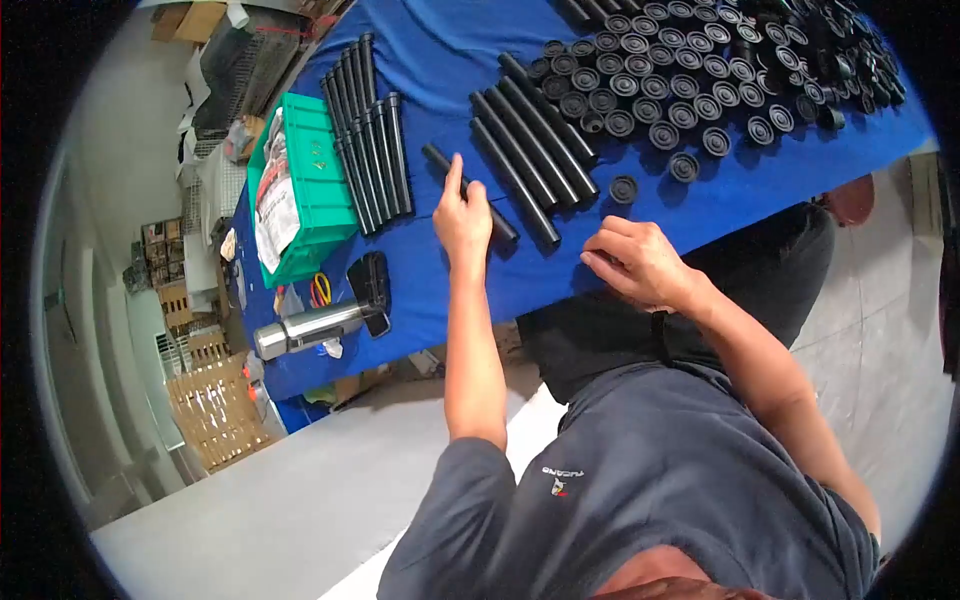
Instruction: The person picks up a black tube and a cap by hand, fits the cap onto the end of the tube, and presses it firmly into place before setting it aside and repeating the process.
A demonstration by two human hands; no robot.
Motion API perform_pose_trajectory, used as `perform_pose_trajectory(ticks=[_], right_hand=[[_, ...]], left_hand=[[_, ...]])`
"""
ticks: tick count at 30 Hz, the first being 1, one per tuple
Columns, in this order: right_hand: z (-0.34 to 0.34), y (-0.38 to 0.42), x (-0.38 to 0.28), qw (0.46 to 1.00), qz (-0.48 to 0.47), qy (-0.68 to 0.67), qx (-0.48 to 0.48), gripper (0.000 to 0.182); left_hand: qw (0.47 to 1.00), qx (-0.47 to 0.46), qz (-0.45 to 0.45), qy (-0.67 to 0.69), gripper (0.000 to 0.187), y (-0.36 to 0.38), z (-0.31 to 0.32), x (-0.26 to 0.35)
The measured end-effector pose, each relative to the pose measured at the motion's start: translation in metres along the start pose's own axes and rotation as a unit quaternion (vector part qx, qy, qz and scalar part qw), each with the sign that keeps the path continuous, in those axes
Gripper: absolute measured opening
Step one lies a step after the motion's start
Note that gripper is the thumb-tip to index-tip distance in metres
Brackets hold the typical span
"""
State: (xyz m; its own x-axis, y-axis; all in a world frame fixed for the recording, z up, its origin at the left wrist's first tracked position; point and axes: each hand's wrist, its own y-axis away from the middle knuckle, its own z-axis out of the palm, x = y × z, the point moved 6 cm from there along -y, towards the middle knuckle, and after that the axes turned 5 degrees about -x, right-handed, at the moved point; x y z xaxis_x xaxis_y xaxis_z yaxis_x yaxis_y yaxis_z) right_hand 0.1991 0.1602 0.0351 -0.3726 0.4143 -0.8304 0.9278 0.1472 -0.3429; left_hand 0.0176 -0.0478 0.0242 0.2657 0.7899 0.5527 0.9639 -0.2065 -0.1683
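My left hand (463,225) is closed around a single black tube (502,232), its index finger stretched along it. The tube lies slantwise at the blue cloth, one end showing beyond the fingers and the other beside the wrist. To its right lie several loose black tubes (530,150) side by side. My right hand (645,265) is by the near table edge with fingers curled in towards the thumb; whatever they hold, if anything, is hidden. A round black ribbed cap (622,189) sits just beyond that hand.
Many black caps (663,134) spread over the far right of the blue-covered table (420,60). Capped tubes (375,150) lie in two rows beside a green crate (325,185). A steel flask (305,332), a black phone-like item (371,290) and yellow-handled scissors (320,289) are near the left edge.
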Motion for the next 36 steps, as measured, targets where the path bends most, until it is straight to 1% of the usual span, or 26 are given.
perform_pose_trajectory(ticks=[2,3,6,8,9,12,13,14,16,17,19,22,25,28,31,34,35,36], right_hand=[[-0.002,0.000,0.002,1.000,0.015,-0.018,-0.015,0.011],[-0.001,0.001,0.003,0.999,0.023,-0.030,-0.025,0.011],[0.001,0.000,0.003,0.999,-0.006,-0.051,-0.013,0.011],[0.004,0.000,0.003,0.999,-0.020,-0.027,-0.028,0.012],[0.005,0.000,0.002,0.999,-0.029,-0.014,-0.034,0.013],[0.017,-0.003,-0.007,0.992,-0.059,0.049,-0.101,0.015],[0.021,-0.005,-0.006,0.989,-0.046,0.037,-0.138,0.017],[0.023,-0.008,-0.005,0.989,-0.039,0.016,-0.140,0.018],[0.031,-0.016,-0.004,0.988,-0.029,-0.027,-0.148,0.020],[0.035,-0.021,-0.005,0.990,-0.041,-0.035,-0.128,0.021],[0.040,-0.030,-0.010,0.992,-0.064,-0.053,-0.090,0.022],[0.042,-0.039,-0.008,0.994,-0.008,-0.032,-0.100,0.022],[0.043,-0.047,0.000,0.997,-0.047,-0.040,-0.047,0.024],[0.044,-0.049,0.001,0.997,-0.050,-0.053,-0.027,0.023],[0.035,-0.040,-0.004,0.994,-0.071,-0.084,0.014,0.033],[0.036,-0.021,-0.006,0.975,0.066,-0.160,-0.138,0.048],[0.032,-0.017,-0.010,0.972,0.064,-0.182,-0.132,0.059],[0.030,-0.016,-0.012,0.967,0.065,-0.208,-0.135,0.059]], left_hand=[[0.980,0.028,0.000,0.195,0.042,0.022,0.000,-0.027],[0.977,0.018,-0.046,0.205,0.033,0.039,-0.011,-0.012],[0.959,-0.023,-0.142,0.245,0.030,0.086,-0.024,0.011],[0.952,-0.033,-0.147,0.267,0.029,0.103,-0.025,0.026],[0.944,-0.034,-0.171,0.279,0.026,0.109,-0.025,0.025],[0.949,0.028,-0.147,0.276,0.022,0.117,-0.035,0.016],[0.939,0.060,-0.125,0.315,0.018,0.117,-0.041,0.013],[0.934,0.098,-0.107,0.326,0.016,0.116,-0.046,0.011],[0.928,0.135,-0.080,0.339,0.015,0.111,-0.061,0.013],[0.914,0.126,-0.093,0.373,0.016,0.110,-0.062,0.008],[0.911,0.123,-0.096,0.382,0.016,0.106,-0.066,0.008],[0.911,0.122,-0.104,0.380,0.017,0.107,-0.063,0.002],[0.910,0.113,-0.113,0.383,0.017,0.113,-0.057,0.002],[0.905,0.098,-0.126,0.394,0.018,0.116,-0.053,0.004],[0.907,0.076,-0.138,0.389,0.020,0.119,-0.050,0.008],[0.901,0.024,-0.145,0.409,0.024,0.124,-0.045,0.030],[0.908,-0.015,-0.144,0.393,0.031,0.127,-0.041,0.037],[0.909,-0.043,-0.153,0.385,0.033,0.131,-0.035,0.043]])
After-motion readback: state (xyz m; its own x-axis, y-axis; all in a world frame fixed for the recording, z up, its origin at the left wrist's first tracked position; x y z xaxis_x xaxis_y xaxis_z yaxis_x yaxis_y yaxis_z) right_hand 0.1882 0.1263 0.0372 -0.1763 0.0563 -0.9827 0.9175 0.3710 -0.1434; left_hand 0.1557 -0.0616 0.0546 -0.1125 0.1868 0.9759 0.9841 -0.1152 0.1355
